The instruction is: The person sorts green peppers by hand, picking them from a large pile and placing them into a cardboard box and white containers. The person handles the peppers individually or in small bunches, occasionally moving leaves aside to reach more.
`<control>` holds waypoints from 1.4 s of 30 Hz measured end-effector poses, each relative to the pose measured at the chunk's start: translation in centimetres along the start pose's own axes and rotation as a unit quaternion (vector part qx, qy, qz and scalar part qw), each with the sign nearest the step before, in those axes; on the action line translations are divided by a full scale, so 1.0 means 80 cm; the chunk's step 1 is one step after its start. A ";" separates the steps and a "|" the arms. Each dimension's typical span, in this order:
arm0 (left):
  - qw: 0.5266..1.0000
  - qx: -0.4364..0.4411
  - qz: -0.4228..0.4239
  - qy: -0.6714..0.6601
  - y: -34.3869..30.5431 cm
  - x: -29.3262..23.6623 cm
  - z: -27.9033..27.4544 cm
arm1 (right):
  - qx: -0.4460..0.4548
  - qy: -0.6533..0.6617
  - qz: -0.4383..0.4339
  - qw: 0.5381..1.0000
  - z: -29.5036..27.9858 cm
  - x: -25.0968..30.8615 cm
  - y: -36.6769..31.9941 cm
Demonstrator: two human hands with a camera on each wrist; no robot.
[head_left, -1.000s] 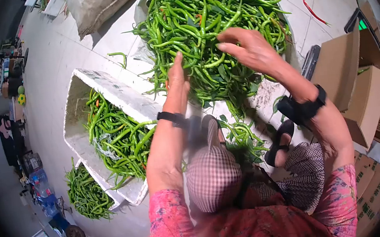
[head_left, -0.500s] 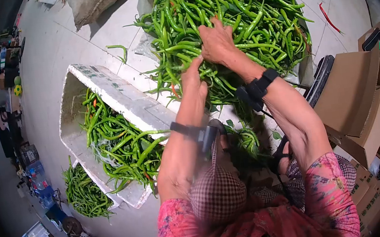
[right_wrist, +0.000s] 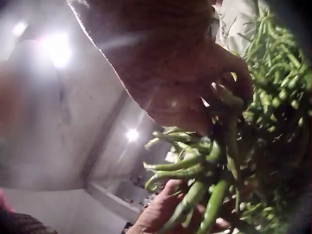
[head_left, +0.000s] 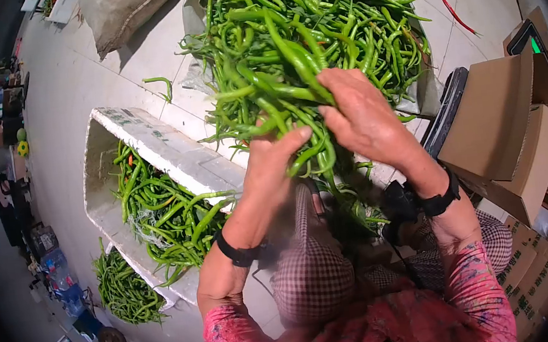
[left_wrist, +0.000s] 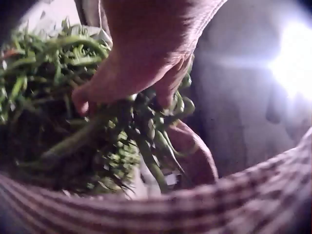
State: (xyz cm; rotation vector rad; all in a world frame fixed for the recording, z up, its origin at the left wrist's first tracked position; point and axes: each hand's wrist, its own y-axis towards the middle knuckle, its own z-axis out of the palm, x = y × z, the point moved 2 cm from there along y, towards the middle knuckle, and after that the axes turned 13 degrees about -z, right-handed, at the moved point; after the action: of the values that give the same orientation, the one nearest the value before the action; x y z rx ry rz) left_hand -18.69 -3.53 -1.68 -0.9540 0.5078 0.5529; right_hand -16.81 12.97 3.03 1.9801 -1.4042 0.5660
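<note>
A bunch of long green chili peppers (head_left: 286, 95) is held up between my two hands, in front of the larger pepper heap (head_left: 373, 31). My left hand (head_left: 269, 161) grips it from the lower left, thumb across the near side and fingers mostly hidden behind the peppers. From the right, my right hand (head_left: 366, 116) holds the same bunch, fingers curled over the stems. In the left wrist view, peppers (left_wrist: 151, 146) hang below the left hand (left_wrist: 151, 53). The right wrist view shows curved pepper tips (right_wrist: 180, 168) sticking out under the right hand (right_wrist: 170, 83).
A white foam box (head_left: 170, 149) lies tipped at the left with peppers inside, and another pepper pile (head_left: 125, 289) sits beside it. Open cardboard boxes (head_left: 485, 126) stand at the right. A sack (head_left: 127, 12) lies at the back, and a red chili (head_left: 458, 15) on the floor.
Both hands were apart over the heap, then came together in it. Now they have drawn back toward the body with a bunch of peppers lifted between them.
</note>
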 end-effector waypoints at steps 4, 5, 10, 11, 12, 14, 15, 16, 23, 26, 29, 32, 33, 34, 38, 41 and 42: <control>0.991 0.029 -0.091 0.088 0.026 0.019 -0.057 | 0.059 -0.063 0.109 0.990 0.027 -0.078 -0.037; 0.989 0.011 -0.129 0.070 0.033 0.030 -0.067 | 0.061 -0.061 0.113 0.990 0.030 -0.085 -0.037; 0.992 -0.114 -0.033 -0.052 0.090 0.072 -0.089 | 0.021 -0.085 0.122 0.989 0.044 -0.066 -0.008; 0.992 -0.113 -0.033 -0.051 0.089 0.072 -0.077 | 0.031 -0.149 0.125 0.980 0.042 -0.054 0.003; 0.991 -0.114 -0.013 -0.071 0.083 0.064 -0.059 | 0.030 -0.139 0.109 0.984 0.043 -0.052 0.011; 0.995 -0.080 0.020 -0.054 0.064 0.045 -0.029 | 0.028 -0.184 0.061 0.981 0.058 -0.081 0.020; 0.995 -0.079 0.020 -0.053 0.066 0.045 -0.031 | 0.022 -0.232 0.006 0.972 0.064 -0.098 0.031; 0.997 -0.074 0.019 -0.031 0.070 0.045 -0.037 | 0.060 -0.243 0.020 0.968 0.066 -0.115 0.038; 0.996 -0.050 -0.008 -0.076 0.085 0.055 -0.080 | 0.242 -0.211 0.088 0.943 0.063 -0.106 0.067; 0.994 -0.105 -0.016 -0.038 0.090 0.062 -0.059 | 0.210 -0.155 0.091 0.961 0.083 -0.103 0.045; 0.990 -0.114 0.035 0.079 0.042 0.046 -0.017 | 0.155 -0.018 0.172 0.973 0.052 -0.090 0.032; 0.972 -0.099 0.098 0.190 0.008 0.029 0.005 | 0.108 0.083 0.193 0.972 0.004 -0.044 0.016; 0.962 -0.096 0.118 0.226 -0.019 0.010 0.024 | 0.109 0.081 0.196 0.971 -0.021 -0.026 0.012; 0.951 -0.094 0.134 0.263 -0.050 -0.012 0.044 | 0.074 0.119 0.192 0.971 -0.049 -0.007 0.006; 0.877 -0.088 0.165 0.442 -0.055 -0.023 0.034 | -0.056 0.267 0.170 0.947 -0.058 -0.030 -0.015; 0.964 -0.009 0.143 0.225 -0.014 0.015 0.001 | 0.118 0.090 0.151 0.977 -0.017 -0.116 -0.060; 0.964 -0.011 0.140 0.226 -0.015 0.024 -0.005 | 0.110 0.222 0.211 0.946 -0.010 -0.116 -0.070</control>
State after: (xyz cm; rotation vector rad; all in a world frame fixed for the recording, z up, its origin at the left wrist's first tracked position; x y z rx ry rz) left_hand -16.52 -4.06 -2.37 -1.0402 1.0604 0.5944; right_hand -14.65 21.04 -3.99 1.5642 -1.5170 1.3221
